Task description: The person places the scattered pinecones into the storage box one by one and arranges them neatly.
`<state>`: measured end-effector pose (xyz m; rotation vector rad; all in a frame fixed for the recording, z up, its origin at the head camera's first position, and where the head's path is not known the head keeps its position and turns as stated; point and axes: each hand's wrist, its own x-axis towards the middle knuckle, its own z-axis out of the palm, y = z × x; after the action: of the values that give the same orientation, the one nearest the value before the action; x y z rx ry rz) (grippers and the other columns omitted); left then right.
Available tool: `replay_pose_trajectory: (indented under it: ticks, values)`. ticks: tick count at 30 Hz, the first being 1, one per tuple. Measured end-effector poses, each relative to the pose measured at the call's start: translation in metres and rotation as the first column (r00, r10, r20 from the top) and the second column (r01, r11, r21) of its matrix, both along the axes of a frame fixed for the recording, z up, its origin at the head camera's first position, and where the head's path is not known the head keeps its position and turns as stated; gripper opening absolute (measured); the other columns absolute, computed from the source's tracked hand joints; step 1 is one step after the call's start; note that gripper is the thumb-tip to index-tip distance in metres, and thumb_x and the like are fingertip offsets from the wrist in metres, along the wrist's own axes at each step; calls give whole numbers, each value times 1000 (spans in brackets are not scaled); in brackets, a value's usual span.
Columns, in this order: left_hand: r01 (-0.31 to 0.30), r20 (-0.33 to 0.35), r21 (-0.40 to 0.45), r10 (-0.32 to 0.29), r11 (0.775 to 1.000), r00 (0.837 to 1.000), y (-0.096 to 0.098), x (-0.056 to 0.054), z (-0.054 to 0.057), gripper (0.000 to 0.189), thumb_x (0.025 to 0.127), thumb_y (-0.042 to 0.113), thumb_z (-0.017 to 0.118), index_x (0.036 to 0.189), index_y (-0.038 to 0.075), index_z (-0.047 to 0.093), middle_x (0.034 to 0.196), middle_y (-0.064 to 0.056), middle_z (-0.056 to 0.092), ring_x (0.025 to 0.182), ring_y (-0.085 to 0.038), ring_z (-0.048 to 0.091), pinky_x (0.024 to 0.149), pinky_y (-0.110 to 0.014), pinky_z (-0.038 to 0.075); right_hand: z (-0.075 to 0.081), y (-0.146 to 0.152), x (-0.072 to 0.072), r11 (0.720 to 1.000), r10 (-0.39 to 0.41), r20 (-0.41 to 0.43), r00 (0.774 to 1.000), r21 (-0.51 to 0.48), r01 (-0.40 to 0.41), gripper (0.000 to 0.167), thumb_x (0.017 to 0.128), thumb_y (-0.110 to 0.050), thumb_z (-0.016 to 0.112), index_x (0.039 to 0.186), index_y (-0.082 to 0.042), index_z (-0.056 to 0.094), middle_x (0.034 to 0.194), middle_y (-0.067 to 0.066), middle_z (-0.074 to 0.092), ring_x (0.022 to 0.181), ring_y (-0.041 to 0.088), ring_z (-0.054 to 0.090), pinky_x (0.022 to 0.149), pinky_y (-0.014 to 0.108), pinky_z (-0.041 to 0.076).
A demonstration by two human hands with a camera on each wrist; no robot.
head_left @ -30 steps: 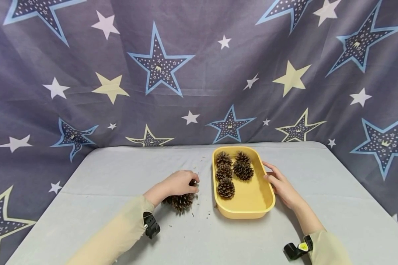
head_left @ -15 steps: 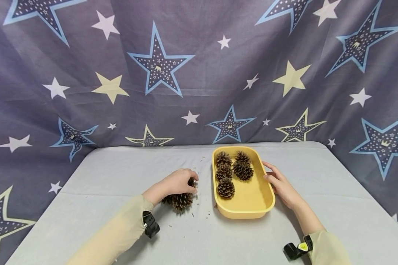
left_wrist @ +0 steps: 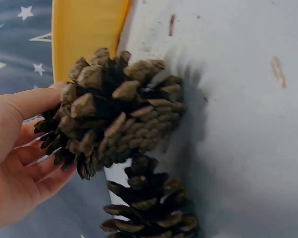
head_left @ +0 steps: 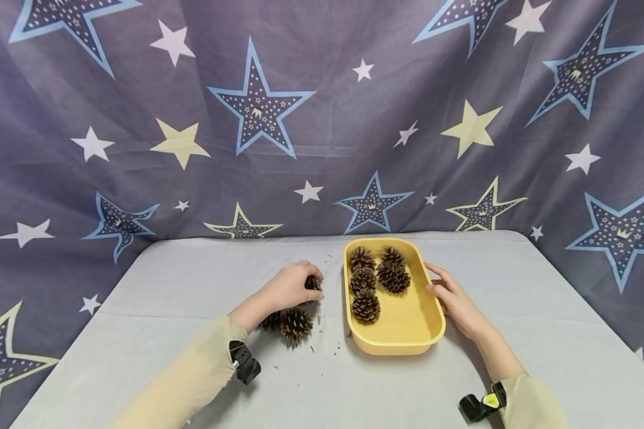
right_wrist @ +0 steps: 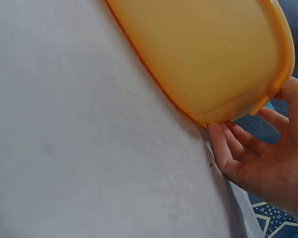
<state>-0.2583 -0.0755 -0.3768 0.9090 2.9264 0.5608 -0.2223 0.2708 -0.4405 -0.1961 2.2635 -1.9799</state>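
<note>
My left hand (head_left: 288,288) pinches a brown pine cone (left_wrist: 116,111) between thumb and fingers, left of the yellow box (head_left: 402,344). In the head view the hand partly covers this cone. Two more pine cones (head_left: 296,326) lie on the table right below and behind the hand; one pine cone (left_wrist: 151,210) shows in the left wrist view. Several pine cones (head_left: 366,305) sit in the box, a row along its left wall and two at the back middle. My right hand (head_left: 460,307) holds the box's right side, thumb at the rim and fingertips against the outer wall.
Small brown flakes (left_wrist: 278,72) are scattered over the grey table cover (head_left: 193,369) between the left hand and the box. Behind the table hangs a dark curtain (head_left: 322,149) with stars. Each wrist wears a black camera (head_left: 245,362).
My left hand has moved slightly away from me with the pine cone, uncovering more of the cones on the table. The right hand and the box have stayed put.
</note>
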Motion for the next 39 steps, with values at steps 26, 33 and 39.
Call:
replay_pose_trajectory:
  ticks: [26,33,39]
  values:
    - [27,-119,161,-8,987,993,48,6,36,41,76,47,67,105,18,62,110,2,61,104,-17,56,93,-35,43,-1,2,-1,1000,2,-1,1000,-3,-2,55,95,-16,41,145,-14,19,126,27,37,97,20,57,74,32,53]
    - [74,-135,176,-50,982,990,66,8,40,42,76,46,68,105,17,62,109,3,61,102,-14,56,92,-31,44,-1,1,-1,1000,5,-2,1000,-6,-5,55,94,-14,40,145,-13,18,126,28,37,96,18,57,73,31,53]
    - [130,-155,160,-105,979,982,84,9,39,40,76,46,68,104,17,62,107,5,61,101,-12,56,91,-29,44,-1,0,-1,1000,2,-3,1000,-11,-2,55,95,-13,40,145,-12,19,126,28,37,96,19,57,74,31,53]
